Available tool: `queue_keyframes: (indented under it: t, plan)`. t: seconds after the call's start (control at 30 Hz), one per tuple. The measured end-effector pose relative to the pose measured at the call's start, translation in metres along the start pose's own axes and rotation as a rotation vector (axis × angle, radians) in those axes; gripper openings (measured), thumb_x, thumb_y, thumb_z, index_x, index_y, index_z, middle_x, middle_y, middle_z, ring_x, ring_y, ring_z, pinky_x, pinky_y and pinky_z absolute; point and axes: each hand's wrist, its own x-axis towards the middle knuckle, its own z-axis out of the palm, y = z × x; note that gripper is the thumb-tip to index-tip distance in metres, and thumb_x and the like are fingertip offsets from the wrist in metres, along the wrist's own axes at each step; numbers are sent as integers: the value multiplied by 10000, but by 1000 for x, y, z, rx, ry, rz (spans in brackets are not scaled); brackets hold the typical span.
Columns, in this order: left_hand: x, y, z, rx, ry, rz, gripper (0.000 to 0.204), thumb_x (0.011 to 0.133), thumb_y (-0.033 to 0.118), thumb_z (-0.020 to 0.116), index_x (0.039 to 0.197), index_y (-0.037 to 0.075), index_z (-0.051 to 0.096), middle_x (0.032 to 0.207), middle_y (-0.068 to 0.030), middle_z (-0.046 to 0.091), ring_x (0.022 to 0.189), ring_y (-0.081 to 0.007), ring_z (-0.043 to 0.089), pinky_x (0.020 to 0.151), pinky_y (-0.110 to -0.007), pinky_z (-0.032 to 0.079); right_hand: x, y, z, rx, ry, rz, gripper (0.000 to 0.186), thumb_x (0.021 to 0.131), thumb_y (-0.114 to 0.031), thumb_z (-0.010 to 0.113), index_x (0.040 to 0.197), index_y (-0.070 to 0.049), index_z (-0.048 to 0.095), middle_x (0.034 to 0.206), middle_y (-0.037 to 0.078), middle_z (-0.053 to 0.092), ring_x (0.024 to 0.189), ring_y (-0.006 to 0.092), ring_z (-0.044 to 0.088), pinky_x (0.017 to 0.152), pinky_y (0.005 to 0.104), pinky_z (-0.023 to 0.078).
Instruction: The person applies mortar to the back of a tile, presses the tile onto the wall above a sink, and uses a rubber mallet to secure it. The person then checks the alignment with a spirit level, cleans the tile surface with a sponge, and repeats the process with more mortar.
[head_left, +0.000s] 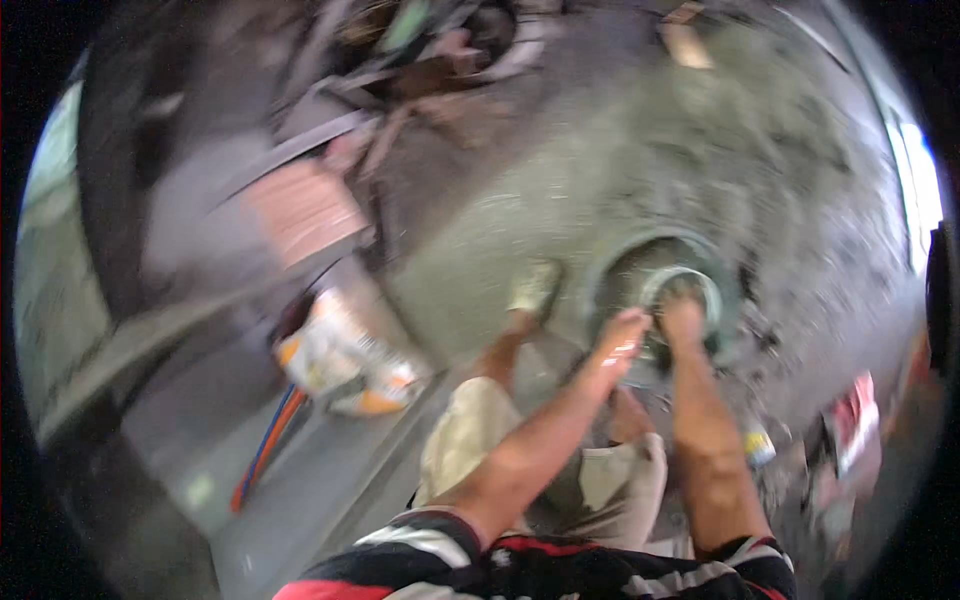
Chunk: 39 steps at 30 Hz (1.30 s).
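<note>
A wide, round, greenish tub (pixel 598 285) stands on the floor in front of me. Inside its opening is a smaller round, pale-rimmed container (pixel 712 292). My left hand (pixel 626 330) is closed at the left edge of the smaller container and seems to grip its rim. My right hand (pixel 682 315) reaches into that container from the near side; motion blur smears its fingers. What lies inside the container is hidden or too blurred to make out.
Left of my legs sits a torn white and orange sack (pixel 350 345), with reddish-brown blocks (pixel 305 210) behind it. A red and blue rod (pixel 272 445) lies nearby. Grey loose material (pixel 800 190) spreads right of the tub. A red and white packet (pixel 853 420) lies farther right.
</note>
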Motion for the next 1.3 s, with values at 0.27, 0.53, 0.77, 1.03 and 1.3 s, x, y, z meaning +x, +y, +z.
queue_keyframes:
  t: [0.27,0.53,0.77,1.03,1.3]
  plan:
    - [-92,43,25,62,-96,229,387,904,326,695,1135,19,737,992,-203,737,874,-328,708,811,-472,549,-151,-91,-16,-42,-28,-47,368,1010,-193,563,1316,9,571,1251,255,662,1181,409,633,970,467,505]
    - [-175,104,-133,744,567,293,261,896,245,595,944,44,753,980,-238,732,950,-447,706,806,-542,559,-227,-290,-89,-185,-811,-482,356,974,-186,594,1259,12,675,1305,171,681,1183,277,649,1028,384,482]
    - [-189,35,-491,349,938,222,485,844,303,696,1195,-27,639,1159,-258,671,1103,-396,650,936,-476,514,-158,-191,-101,-564,-355,-104,352,981,-279,629,1168,11,699,1121,202,722,955,329,685,843,421,526]
    - [-187,-117,-804,-872,1153,276,639,926,397,756,1375,-8,548,1230,-142,659,1072,-305,655,939,-460,530,-184,-174,-33,-668,-591,214,265,1021,-271,598,1039,-30,707,876,65,716,676,159,669,489,327,476]
    - [-231,-108,-870,-1288,1043,201,645,930,360,760,1440,74,488,1430,-112,552,1306,-354,533,1064,-578,439,-172,-300,69,-570,-430,297,289,1020,-309,607,1130,-54,690,928,54,726,737,140,679,515,261,469]
